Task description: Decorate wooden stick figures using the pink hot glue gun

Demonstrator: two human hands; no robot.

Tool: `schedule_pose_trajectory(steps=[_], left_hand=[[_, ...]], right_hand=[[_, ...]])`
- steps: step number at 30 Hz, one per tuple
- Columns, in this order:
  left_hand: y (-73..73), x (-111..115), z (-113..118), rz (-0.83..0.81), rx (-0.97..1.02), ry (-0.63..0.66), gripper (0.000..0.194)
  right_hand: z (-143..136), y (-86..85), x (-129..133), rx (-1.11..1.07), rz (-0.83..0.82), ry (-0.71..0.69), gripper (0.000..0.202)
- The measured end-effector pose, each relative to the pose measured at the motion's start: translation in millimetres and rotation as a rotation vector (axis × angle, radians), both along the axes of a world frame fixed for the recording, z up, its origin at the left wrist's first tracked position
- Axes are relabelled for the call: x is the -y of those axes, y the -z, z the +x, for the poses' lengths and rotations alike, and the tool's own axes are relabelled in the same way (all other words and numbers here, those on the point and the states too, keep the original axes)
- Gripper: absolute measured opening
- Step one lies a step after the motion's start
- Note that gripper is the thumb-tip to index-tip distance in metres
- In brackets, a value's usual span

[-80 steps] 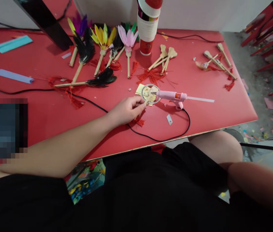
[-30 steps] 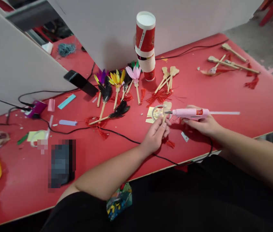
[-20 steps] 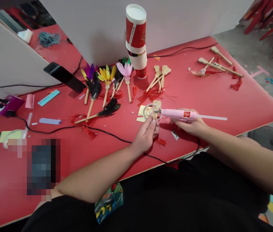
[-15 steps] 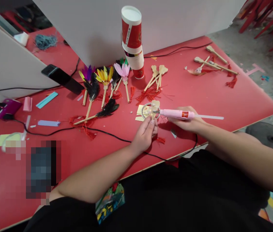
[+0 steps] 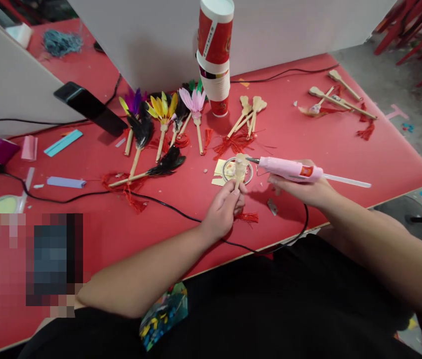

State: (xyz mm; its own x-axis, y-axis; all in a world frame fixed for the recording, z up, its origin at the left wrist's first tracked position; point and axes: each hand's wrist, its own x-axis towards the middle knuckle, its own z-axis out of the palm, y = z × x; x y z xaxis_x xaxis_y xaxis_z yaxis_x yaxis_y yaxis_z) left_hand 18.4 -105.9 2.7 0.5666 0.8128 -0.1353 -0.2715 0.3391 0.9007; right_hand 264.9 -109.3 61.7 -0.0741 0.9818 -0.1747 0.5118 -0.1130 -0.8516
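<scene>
My left hand (image 5: 226,209) is closed round the handle of a small wooden stick (image 5: 241,167) with a wide, lobed head, held upright. A red tassel (image 5: 248,217) hangs beside that hand. My right hand (image 5: 303,187) grips a pink glue gun (image 5: 289,168), with a clear glue stick (image 5: 347,180) jutting from its back. The gun's metal nozzle points left and meets the upper edge of the wooden head; whether it touches cannot be made out. Behind the stick, a roll of clear tape (image 5: 250,172) lies over pale yellow paper (image 5: 218,169).
Stacked paper cups (image 5: 215,37) stand at the back. Feather-topped sticks (image 5: 162,112) lie left of them, bare wooden sticks (image 5: 254,112) to the right, more (image 5: 340,99) far right. A black phone (image 5: 89,107) leans at left. A black cable (image 5: 166,203) crosses the red table (image 5: 330,144).
The glue gun's nozzle has shifted from the middle of the wooden head to its upper edge, as my right hand moved right. The view has also shifted slightly.
</scene>
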Motion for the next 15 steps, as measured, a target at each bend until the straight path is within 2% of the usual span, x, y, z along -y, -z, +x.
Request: schedule_pose_trajectory(steps=[5,15], left_hand=[[0.5,3,-2,0.001,0.006,0.038,0.037],[-0.9,2,-3,-0.026,0.011,0.061,0.032]], right_hand=[[0,14.3,2,0.116,0.012,-0.065,0.042],[7,24.1,-16,0.271,0.080,-0.178,0.045]])
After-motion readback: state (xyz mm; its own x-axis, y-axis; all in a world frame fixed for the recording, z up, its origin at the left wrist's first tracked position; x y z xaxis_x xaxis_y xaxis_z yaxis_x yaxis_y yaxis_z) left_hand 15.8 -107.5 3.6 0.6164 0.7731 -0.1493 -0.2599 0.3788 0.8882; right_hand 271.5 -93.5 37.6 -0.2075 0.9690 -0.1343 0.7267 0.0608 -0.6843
